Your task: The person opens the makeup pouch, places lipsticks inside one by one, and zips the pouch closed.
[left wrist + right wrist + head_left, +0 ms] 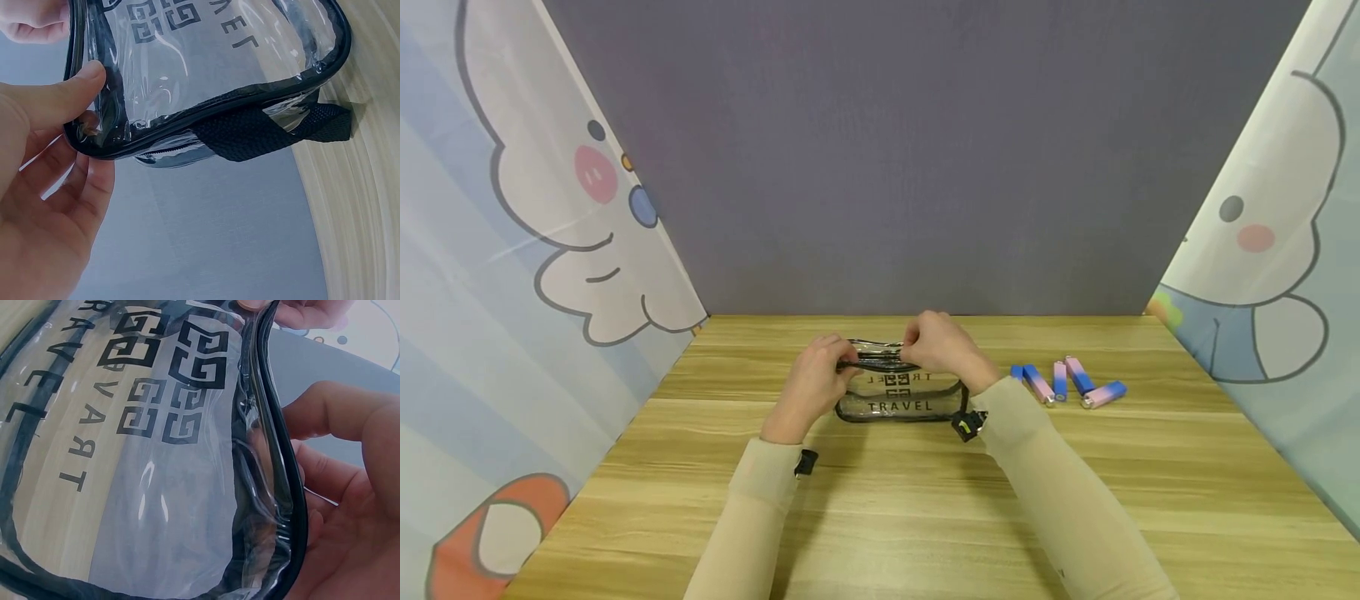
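A clear plastic travel pouch point(901, 393) with black piping and printed lettering stands on the table in the head view. My left hand point(816, 375) pinches its upper left corner, thumb on one face and fingers behind, as the left wrist view shows. My right hand point(942, 343) is at the top edge, right of the middle. In the right wrist view its curled fingers point(325, 412) meet the black zipped rim; what lies between the fingertips is partly hidden. A black webbing strap point(250, 132) hangs at the pouch's side. No contents show through the plastic.
Several slim pink-and-blue sticks point(1039, 385) with metallic ends lie on the wooden table point(880, 508), right of the pouch. A grey panel point(925, 167) rises behind the table. Cartoon-printed sheets point(445, 292) flank both sides.
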The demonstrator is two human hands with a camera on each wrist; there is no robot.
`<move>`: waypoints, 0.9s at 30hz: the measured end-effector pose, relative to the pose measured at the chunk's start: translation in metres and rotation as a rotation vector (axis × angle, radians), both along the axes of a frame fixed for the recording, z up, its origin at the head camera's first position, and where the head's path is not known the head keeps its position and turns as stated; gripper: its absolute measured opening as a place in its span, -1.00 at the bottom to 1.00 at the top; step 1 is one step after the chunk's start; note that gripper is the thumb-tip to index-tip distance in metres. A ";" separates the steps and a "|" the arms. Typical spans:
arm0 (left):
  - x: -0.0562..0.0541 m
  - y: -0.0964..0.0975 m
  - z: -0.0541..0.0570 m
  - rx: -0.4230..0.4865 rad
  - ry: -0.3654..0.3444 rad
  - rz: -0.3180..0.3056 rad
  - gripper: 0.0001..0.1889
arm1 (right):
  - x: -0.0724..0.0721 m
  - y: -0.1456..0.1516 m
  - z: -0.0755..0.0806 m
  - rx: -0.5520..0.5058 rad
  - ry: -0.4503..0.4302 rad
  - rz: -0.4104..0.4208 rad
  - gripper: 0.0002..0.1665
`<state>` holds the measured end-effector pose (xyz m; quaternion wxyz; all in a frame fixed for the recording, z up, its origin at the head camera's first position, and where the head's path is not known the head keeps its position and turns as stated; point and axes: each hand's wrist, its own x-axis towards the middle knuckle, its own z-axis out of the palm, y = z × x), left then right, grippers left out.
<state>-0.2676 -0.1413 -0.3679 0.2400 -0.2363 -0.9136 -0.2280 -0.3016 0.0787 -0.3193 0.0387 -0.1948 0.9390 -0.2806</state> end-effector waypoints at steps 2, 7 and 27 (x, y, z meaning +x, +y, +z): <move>0.000 0.000 -0.001 -0.003 0.002 0.001 -0.83 | 0.000 0.000 0.000 0.000 0.001 0.000 -0.83; 0.000 0.000 -0.001 -0.006 -0.002 0.000 -0.83 | 0.000 0.002 -0.001 -0.012 -0.004 -0.007 -0.88; 0.000 -0.001 -0.001 -0.002 0.000 -0.002 -0.83 | 0.002 0.012 -0.001 -0.053 0.023 0.009 -0.85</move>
